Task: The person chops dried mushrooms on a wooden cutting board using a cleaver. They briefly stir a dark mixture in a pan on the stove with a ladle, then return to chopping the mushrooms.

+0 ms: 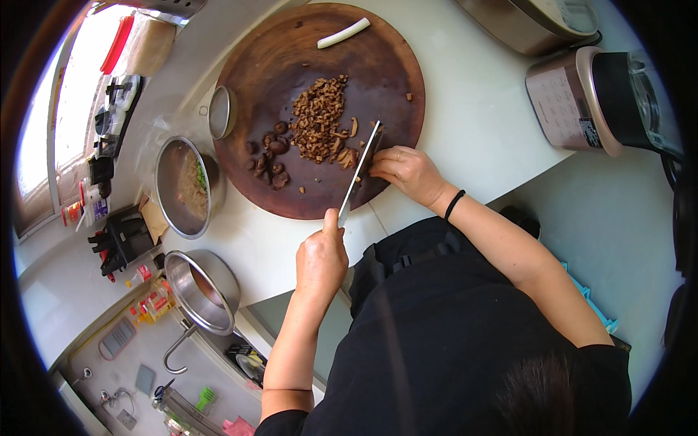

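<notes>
My left hand (322, 261) grips a kitchen knife (360, 166), its blade slanting over a round dark wooden chopping board (381, 71). On the far side of the blade, the bent fingers of my right hand (406, 171) press down close to it; anything under the fingertips is hidden. Sliced mushroom pieces (347, 157) lie beside the blade. Diced brown mushroom (319, 114) forms a heap at the board's middle. To its left sit several whole brown mushroom caps (267, 158). A white stalk, possibly scallion or leek (343, 34), rests near the far edge.
A small round metal strainer (221, 113) sits at the board's left edge. Left of it, a steel bowl (208, 218) holds minced food with chopped greens. A steel pot (218, 272) stands nearer the sink tap (177, 354). A blender-like appliance (561, 103) occupies the counter's right.
</notes>
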